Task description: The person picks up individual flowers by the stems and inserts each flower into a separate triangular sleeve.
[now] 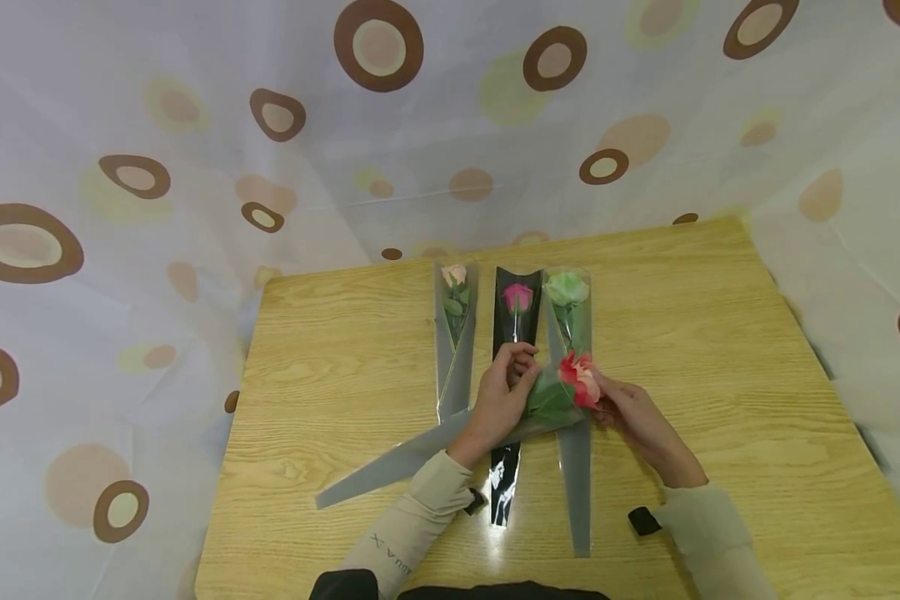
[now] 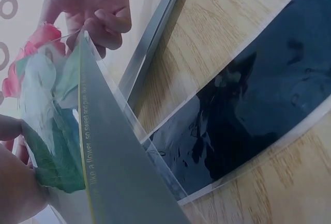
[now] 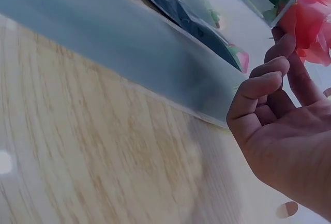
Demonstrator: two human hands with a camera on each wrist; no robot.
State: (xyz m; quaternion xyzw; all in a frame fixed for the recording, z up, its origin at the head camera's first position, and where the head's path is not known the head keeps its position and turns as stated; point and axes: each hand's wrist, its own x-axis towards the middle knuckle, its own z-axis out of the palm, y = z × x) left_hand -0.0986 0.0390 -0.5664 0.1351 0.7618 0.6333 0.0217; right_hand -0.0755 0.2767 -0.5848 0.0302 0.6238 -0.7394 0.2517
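Observation:
A red and pale-pink artificial flower [image 1: 581,379] with green leaves lies in a clear-fronted grey flower sleeve [image 1: 401,458], held slantwise over the other wrapped flowers. The left hand [image 1: 497,407] grips the sleeve beside the leaves [image 2: 54,157], thumb and fingers at its edge. At the bloom end, the right hand [image 1: 637,421] pinches the sleeve's mouth, close by the red petals [image 3: 310,25]. Its other fingers are curled toward the palm in the right wrist view. Gold lettering runs along the sleeve's folded edge [image 2: 87,146] in the left wrist view.
Three wrapped flowers lie on the wooden table [image 1: 720,375]: a pale peach rose [image 1: 455,275] at left, a magenta rose [image 1: 517,297] in a black sleeve [image 1: 504,492], and a pale green flower [image 1: 567,288] at right. A patterned curtain [image 1: 435,125] hangs around the table.

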